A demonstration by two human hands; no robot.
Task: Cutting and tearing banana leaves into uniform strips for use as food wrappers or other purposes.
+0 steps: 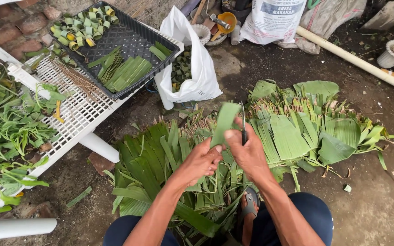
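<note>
Hands first: my left hand (201, 160) pinches the lower end of a flat green leaf strip (225, 121), upright between both hands; my right hand (250, 152) is wrapped tight round a thin dark-handled knife (243, 124) just beside it. A slip could nick my left fingers. Beyond lies the heap of cut green leaves (297, 123) on bare ground.

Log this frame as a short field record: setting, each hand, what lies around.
setting: dirt ground outdoors, seen from above
left hand: pinches a cut leaf strip
right hand: grips a knife, blade up beside the strip
ground: leaf pile spread ahead of the knees
tray: black tray with rolled leaf rings and flat strips, on a white rack
other: white plastic bag beside the tray
</note>
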